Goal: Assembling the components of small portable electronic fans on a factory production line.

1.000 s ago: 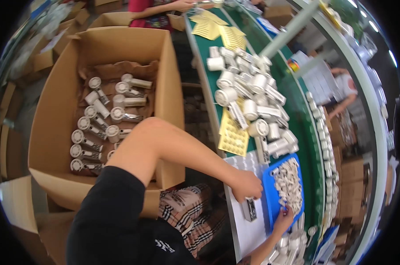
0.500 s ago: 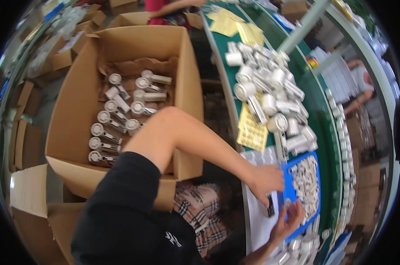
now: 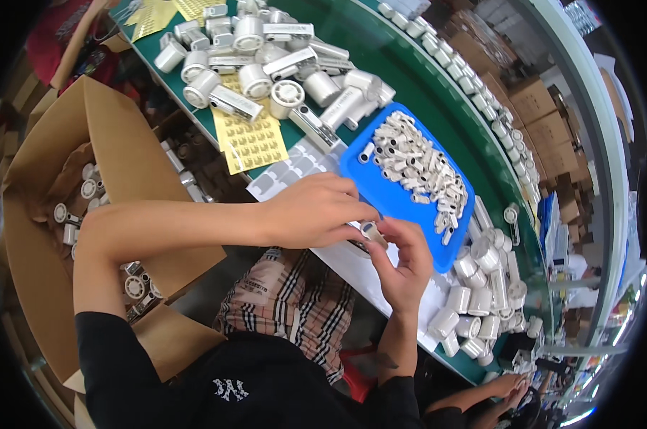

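My left hand [image 3: 316,213] and my right hand [image 3: 407,259] meet over the near edge of the table. Between their fingertips is a small white part [image 3: 373,232] with a dark end. The right thumb and fingers pinch it from one side, and the closed left fingers press against it from the other. Anything deeper in the left hand is hidden. Just beyond the hands lies a blue tray [image 3: 364,177] with a pile of small white tubular pieces [image 3: 418,161]. Beneath the hands is a white sheet [image 3: 338,268] on the table.
White handheld devices with round heads [image 3: 288,96] are heaped beyond the tray, by yellow sticker sheets [image 3: 255,146]. More white pieces [image 3: 481,293] lie to the right. An open cardboard box [image 3: 134,168] holding similar devices stands left. Another person's hands [image 3: 511,386] show lower right.
My view has swung to the right, so the box sits farther left. My hands, apart before with a dark piece under the left one, have come together around the small white part.
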Available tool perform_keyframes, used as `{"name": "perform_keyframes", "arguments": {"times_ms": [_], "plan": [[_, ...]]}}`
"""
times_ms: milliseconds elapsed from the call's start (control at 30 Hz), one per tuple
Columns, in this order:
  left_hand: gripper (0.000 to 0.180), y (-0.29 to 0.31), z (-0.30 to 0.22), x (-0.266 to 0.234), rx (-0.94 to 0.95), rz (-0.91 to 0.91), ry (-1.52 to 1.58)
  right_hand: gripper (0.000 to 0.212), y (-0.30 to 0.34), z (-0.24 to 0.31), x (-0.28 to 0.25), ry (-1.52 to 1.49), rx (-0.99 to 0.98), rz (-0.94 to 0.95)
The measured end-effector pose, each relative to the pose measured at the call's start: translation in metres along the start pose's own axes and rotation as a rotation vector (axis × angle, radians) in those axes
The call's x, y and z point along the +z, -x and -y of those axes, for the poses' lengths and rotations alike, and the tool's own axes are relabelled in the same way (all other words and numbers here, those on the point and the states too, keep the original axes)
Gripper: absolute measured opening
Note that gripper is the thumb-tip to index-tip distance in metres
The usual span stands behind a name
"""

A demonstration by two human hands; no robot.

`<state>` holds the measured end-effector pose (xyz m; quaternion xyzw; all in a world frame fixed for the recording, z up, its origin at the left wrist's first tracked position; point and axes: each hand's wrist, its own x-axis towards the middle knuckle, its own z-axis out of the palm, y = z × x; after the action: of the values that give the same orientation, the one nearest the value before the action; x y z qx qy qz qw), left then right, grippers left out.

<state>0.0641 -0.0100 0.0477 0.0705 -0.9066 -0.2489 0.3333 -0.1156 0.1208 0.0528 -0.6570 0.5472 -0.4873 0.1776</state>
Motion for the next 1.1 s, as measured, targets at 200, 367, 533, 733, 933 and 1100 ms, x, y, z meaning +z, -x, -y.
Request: {"name": "perform_keyframes", "arguments": {"times_ms": [200,367,533,733,933,1100], "plan": [[0.034,-0.004,0.001,0.001,0.091,-0.118,-0.038,0.026,0.005,-0.005,-0.001,-0.474,0.225,-0.126],[0.036,0.0,0.008,0.002,0.141,-0.109,-0.042,0.021,0.005,-0.02,-0.004,-0.88,0.418,0.098],[0.05,0.003,0.013,0.005,0.032,-0.041,0.037,0.027,0.006,-0.022,0.007,-0.003,0.171,-0.075],[0.041,0.016,0.022,0.014,-0.072,0.195,-0.076,0.026,0.007,-0.023,0.013,0.329,0.005,0.049],[0.037,0.016,0.028,0.02,-0.092,0.201,0.016,0.026,0.008,-0.021,0.017,0.315,0.065,0.05],[0.036,0.016,0.027,0.025,-0.095,0.157,0.033,0.027,0.009,-0.024,0.014,0.339,0.06,0.073]]}}
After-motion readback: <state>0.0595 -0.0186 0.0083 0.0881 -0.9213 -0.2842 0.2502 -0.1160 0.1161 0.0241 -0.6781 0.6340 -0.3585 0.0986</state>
